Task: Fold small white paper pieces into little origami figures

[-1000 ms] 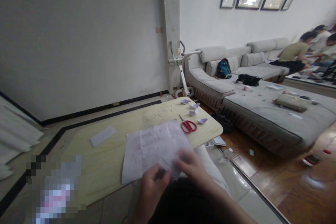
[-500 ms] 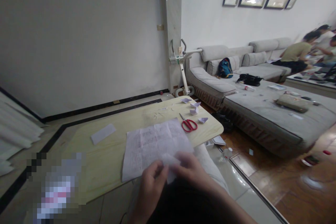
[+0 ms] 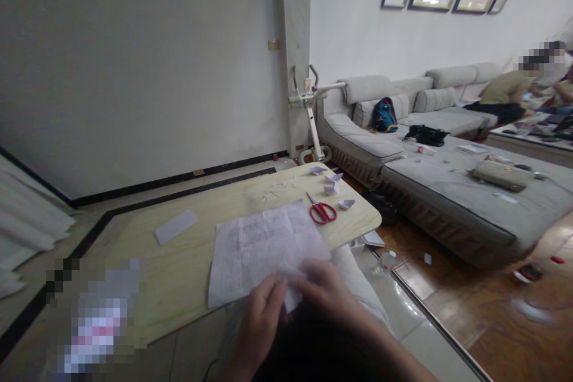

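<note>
Close to my body, at the table's front edge, my left hand (image 3: 265, 304) and my right hand (image 3: 323, 287) pinch a small piece of white paper (image 3: 292, 298) between them. My fingers cover much of it and the right hand is blurred, so its folds are hard to make out. Just beyond my hands lies a large creased printed sheet (image 3: 264, 245), flat on the table. Red-handled scissors (image 3: 322, 211) rest at its right corner, blades partly apart. Several small folded paper boats, one of them nearest the scissors (image 3: 346, 205), stand along the right end.
The pale wooden table (image 3: 170, 286) has rounded corners. A folded white paper strip (image 3: 176, 227) lies at left, thin paper scraps (image 3: 271, 196) at the back. To the right are a grey sofa (image 3: 447, 203) with bags, an exercise machine (image 3: 312, 113) and people (image 3: 505, 89) seated far off.
My fingers have shifted on the small paper: its upper part, which stood up between my hands, is now lower and more covered. The things on the table stay where they were.
</note>
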A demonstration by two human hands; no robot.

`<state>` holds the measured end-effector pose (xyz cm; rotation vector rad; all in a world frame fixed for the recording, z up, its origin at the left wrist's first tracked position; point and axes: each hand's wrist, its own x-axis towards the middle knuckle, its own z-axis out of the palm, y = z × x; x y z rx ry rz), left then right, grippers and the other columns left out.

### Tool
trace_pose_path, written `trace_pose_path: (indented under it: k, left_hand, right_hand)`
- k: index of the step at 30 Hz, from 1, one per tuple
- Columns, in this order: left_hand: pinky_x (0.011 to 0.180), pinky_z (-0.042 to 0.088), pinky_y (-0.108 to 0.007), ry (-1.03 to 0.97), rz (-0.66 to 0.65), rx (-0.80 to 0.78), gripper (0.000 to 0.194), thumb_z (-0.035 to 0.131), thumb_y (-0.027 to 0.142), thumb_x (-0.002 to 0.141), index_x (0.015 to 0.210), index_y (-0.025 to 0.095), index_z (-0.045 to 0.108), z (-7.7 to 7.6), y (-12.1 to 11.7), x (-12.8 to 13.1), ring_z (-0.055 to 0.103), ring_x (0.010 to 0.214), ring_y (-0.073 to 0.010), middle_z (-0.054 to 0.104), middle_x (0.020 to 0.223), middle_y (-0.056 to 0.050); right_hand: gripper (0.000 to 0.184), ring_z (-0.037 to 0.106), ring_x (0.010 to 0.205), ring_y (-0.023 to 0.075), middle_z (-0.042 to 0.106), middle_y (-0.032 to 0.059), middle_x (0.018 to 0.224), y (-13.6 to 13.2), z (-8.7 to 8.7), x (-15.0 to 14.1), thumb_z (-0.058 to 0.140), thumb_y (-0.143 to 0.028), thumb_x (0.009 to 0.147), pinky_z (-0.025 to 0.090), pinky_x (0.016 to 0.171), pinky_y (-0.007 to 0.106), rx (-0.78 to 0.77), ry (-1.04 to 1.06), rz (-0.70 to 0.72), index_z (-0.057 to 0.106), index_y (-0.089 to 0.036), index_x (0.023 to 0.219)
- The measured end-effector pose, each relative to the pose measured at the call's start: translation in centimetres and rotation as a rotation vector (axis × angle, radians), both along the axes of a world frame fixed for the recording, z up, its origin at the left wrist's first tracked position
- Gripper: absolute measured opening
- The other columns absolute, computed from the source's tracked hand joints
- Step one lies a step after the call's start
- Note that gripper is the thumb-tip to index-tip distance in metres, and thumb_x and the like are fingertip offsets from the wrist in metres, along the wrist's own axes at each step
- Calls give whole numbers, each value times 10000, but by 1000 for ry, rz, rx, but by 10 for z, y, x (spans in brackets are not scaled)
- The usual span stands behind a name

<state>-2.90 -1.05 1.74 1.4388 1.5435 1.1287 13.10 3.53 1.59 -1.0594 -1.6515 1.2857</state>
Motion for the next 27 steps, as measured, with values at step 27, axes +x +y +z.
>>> trace_pose_path:
  k: [27]
  left_hand:
    - [554,431,-223,29,-41,14,272,613,455,797,709,198,636,2,10,-13,540,611,-164,557,611,27]
  right_hand:
    - [378,486,474,93,582,-20,511,-3,7,-1,753,-474,756,354,447,196,-223,38,150,638,-143,616]
